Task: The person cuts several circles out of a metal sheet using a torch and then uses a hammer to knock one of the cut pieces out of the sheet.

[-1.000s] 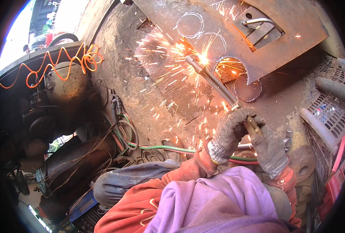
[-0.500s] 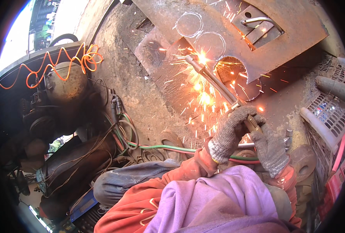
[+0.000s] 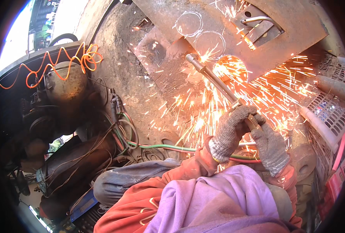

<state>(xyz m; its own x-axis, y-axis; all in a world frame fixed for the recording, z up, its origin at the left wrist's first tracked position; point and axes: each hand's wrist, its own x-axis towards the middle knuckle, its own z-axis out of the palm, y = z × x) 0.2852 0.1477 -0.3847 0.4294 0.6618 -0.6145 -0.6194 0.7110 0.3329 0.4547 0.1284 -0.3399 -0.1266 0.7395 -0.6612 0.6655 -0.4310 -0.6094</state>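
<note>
Both of my hands wear grey knit gloves and grip a cutting torch (image 3: 221, 84). My left hand (image 3: 234, 130) wraps around it from the left, and my right hand (image 3: 270, 145) closes on its rear end. The torch points up and left, its head at the edge of a rusty steel plate (image 3: 296, 23). Bright sparks (image 3: 234, 101) spray from below the head toward me and to the right. Chalk circles (image 3: 210, 43) are drawn on the plate just past the torch head. A round cut-out (image 3: 231, 66) beside it glows behind the sparks.
Green and red hoses (image 3: 166, 147) run in front of my knees. An orange coiled hose (image 3: 63, 64) hangs over a dark machine at left. A white plastic crate (image 3: 323, 120) stands at right, near a round metal piece (image 3: 302, 167). A bent metal handle (image 3: 261, 19) sits in the plate's rectangular opening.
The sparks have grown much denser and now spread far to the right and toward me. My hands and the torch hold almost the same place.
</note>
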